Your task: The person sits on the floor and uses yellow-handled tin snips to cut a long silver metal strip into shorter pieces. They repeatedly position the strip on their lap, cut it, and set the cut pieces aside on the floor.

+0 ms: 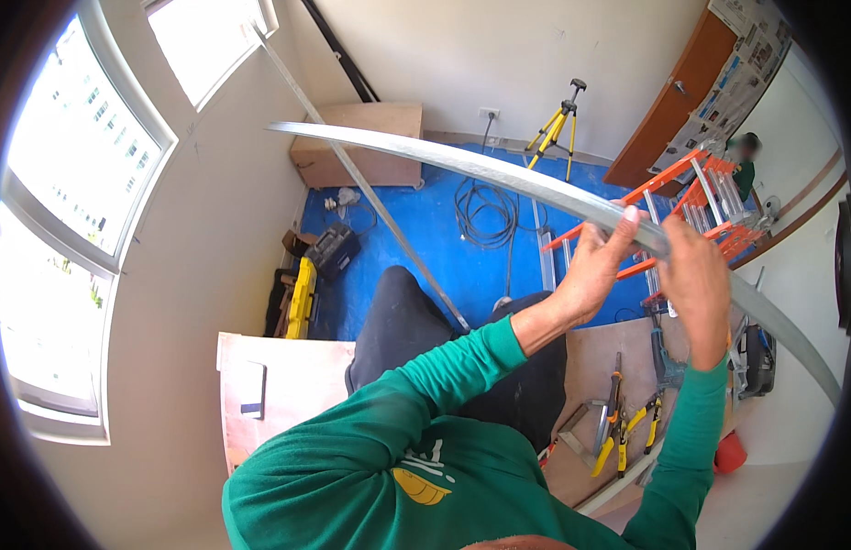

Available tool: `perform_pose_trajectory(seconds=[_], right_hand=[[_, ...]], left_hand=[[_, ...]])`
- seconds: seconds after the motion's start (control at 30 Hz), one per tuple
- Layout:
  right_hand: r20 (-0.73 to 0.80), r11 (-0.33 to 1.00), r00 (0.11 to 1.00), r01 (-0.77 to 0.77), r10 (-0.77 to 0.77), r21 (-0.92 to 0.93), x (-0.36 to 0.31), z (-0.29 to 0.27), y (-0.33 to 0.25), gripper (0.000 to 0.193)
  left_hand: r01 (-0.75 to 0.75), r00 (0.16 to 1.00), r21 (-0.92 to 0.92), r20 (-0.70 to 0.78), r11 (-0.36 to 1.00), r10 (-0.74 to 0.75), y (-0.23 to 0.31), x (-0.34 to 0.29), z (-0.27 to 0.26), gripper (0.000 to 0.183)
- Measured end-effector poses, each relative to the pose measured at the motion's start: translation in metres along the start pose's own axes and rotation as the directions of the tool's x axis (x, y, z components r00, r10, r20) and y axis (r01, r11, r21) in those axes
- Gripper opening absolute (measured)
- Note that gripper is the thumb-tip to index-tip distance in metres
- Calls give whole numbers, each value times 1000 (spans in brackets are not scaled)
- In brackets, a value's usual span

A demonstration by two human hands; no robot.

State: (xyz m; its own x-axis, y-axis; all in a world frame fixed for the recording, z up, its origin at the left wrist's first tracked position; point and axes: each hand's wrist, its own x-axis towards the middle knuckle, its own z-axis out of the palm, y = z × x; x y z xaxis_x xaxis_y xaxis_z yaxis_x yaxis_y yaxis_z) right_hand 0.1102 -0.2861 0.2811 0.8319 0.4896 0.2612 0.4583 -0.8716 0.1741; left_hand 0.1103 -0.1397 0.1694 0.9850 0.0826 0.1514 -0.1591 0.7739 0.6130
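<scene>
A long, thin galvanized metal channel [471, 167] crosses in front of me, from the upper left to the far right; the lens makes it look bowed. My left hand [586, 275] is closed on it, thumb along its face. Just to the right, my right hand [696, 280] wraps over the same channel, its fingers partly hidden. A second narrow metal strip [380, 211] slants from near the window down to my knees. On the plywood surface below my right forearm lie yellow-handled snips [604, 449], another yellow-handled hand tool [653, 423] and a teal power tool [666, 357].
Blue sheeting [425, 247] covers the floor, with a coiled black cable [487, 213] on it. A yellow tripod [556, 128], an orange ladder [691, 206] and a wooden box [375, 170] stand ahead. A dark toolbox [332, 250] sits left; another person [745, 170] is far right.
</scene>
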Motion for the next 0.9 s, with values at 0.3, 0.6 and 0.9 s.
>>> perform_pose_trajectory(seconds=[0.3,0.6,0.9], right_hand=[[13,970,1000,-27,25,241,-39,6,106,20],[113,926,985,79,-129,370,-34,8,148,14],[15,984,987,157,-158,81,19,51,185,13]], left_hand=[[-350,916,913,380,-209,126,176,-96,-152,102],[-41,998,797,5,-603,-61,298,-142,-256,77],[-31,973,879,-84,-477,-217,310,-159,-224,55]])
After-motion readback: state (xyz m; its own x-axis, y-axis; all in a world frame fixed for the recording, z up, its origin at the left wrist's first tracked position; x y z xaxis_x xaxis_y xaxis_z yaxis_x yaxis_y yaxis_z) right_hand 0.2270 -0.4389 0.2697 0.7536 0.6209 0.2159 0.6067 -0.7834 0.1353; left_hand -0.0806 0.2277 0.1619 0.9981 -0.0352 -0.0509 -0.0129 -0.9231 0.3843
